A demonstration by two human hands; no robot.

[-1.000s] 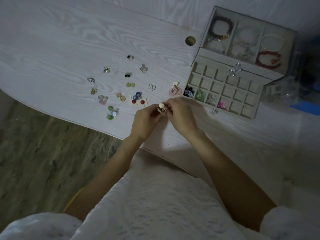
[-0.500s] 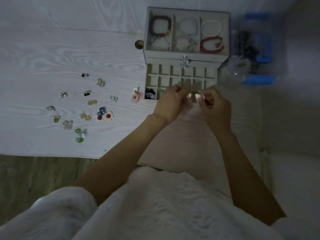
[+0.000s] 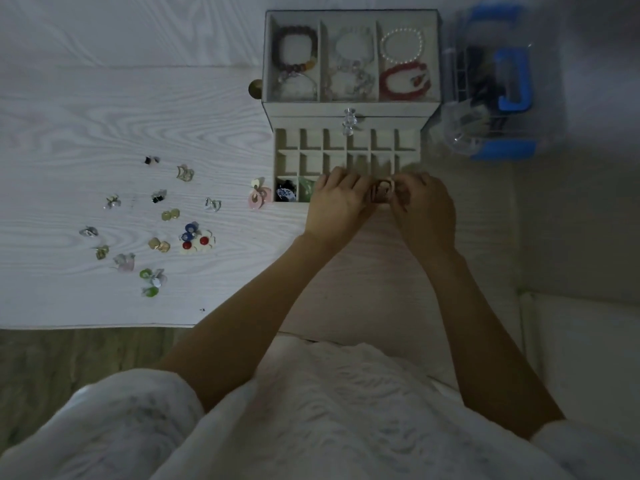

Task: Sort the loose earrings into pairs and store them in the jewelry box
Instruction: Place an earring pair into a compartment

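Judging from the head view, the only one here, the sorting is early: in the jewelry box (image 3: 349, 112) only a few cells of the near row of the divided drawer (image 3: 346, 157) hold anything, a dark blue-and-white pair (image 3: 286, 192) at the left end and something green (image 3: 306, 187) beside it, while the two rows behind look bare. Many loose earrings (image 3: 156, 223) lie scattered on the white table (image 3: 104, 109) well left of the box, and a pink pair (image 3: 259, 196) sits just beside the drawer's left corner.

Both hands meet over the drawer's near row. The left hand (image 3: 337, 206) and right hand (image 3: 424, 209) have fingers curled inward, together pinching a small pale earring pair (image 3: 382, 189) between them (its exact shape is too dim to tell). Which cell lies beneath I cannot tell, since the hands cover it.
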